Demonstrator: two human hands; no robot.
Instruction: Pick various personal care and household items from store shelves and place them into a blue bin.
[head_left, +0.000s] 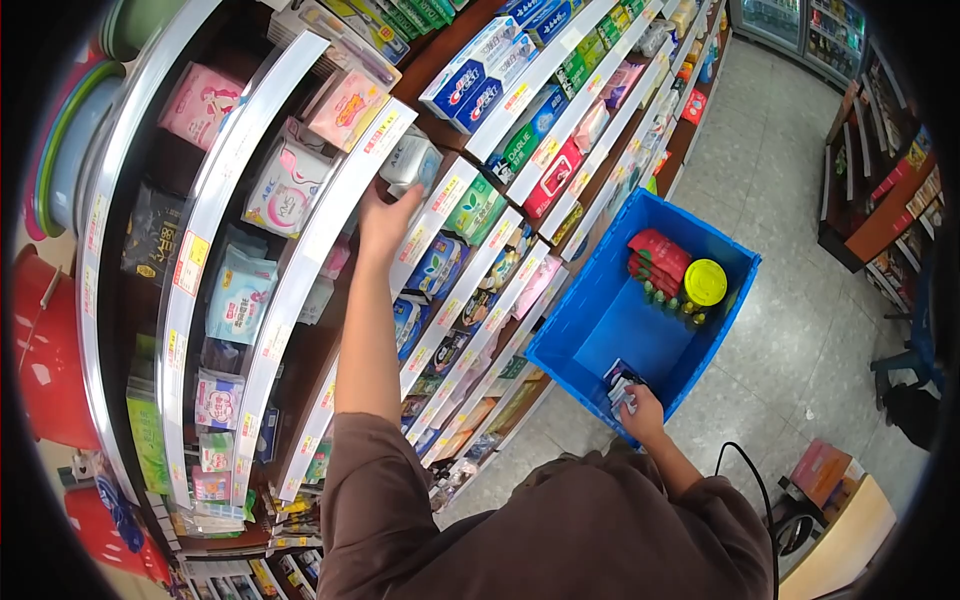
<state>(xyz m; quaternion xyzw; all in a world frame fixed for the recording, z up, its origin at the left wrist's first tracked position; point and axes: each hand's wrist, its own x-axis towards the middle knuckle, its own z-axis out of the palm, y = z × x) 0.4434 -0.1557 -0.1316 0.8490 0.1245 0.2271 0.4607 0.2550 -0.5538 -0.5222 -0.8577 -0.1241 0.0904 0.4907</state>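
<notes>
My left hand (388, 219) reaches into a shelf and grips the lower edge of a white and pale-blue ABC sanitary pad packet (409, 159). Some of its fingers are hidden behind the packet and shelf edge. Lower right, my right hand (643, 414) is over the near corner of a blue plastic crate (592, 330), closed on a small whitish packet (621, 395). A dark packet (624, 370) lies just beyond it. Red packages (658, 259), a yellow round-lidded container (705, 282) and several small green-capped bottles (671, 302) sit at the crate's far end.
Tall shelves hold Crest toothpaste boxes (480, 75), a green Darlie box (519, 148) and a white ABC packet (289, 180). Red plastic basins (52, 352) stand at left. A display rack (874, 217) and tiled floor (780, 150) lie right; a black cable (761, 480) runs beside me.
</notes>
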